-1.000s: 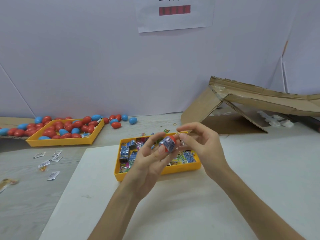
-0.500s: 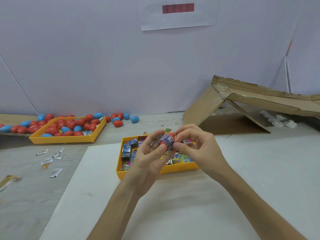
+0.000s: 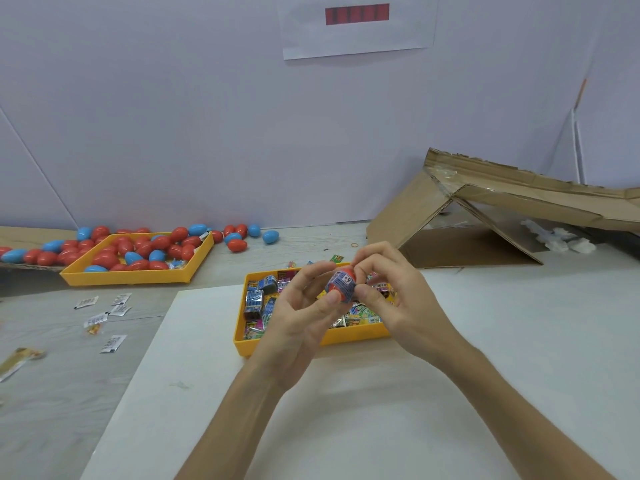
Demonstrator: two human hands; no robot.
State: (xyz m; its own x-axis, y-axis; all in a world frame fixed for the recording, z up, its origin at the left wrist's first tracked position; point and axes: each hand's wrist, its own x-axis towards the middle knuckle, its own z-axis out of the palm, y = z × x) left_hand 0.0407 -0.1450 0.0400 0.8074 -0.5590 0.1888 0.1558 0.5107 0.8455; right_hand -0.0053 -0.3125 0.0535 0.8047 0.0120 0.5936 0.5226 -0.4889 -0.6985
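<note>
Centre of frame, above the tray [image 3: 239, 336]: the egg [image 3: 345, 272], red, sits between both hands with a blue printed label [image 3: 343, 287] wrapped round its middle. The left hand [image 3: 304, 317] pinches it from the lower left, thumb on the near side and fingertips behind, fingers curled. The right hand [image 3: 393, 299] pinches the right flank, thumb and forefinger closed on the label's edge and the other fingers tucked. Both grips are tight and narrow, by fingertips only; no palm supports the egg. Risks as we judge them: (1) the shell looks smooth and rounded, so a squeeze off its widest part may squirt it out forward into the packets [image 3: 258, 299], or over the rim onto the white board [image 3: 346, 410], where it would roll. (2) The label appears loose at one end; if the right hand pulls before the left has the opposite end pinned, the band may slide, skew or tear instead of seating. (3) If the egg is a two-part capsule, which we cannot tell here, twisting between opposed hands may pop it open over the tray. (4) The seam and the label's far end are hidden behind the fingers, so alignment goes unchecked. (5) A dropped egg could get confused with the loose eggs [image 3: 237, 244] at upper left near the far tray [image 3: 131, 277].
</note>
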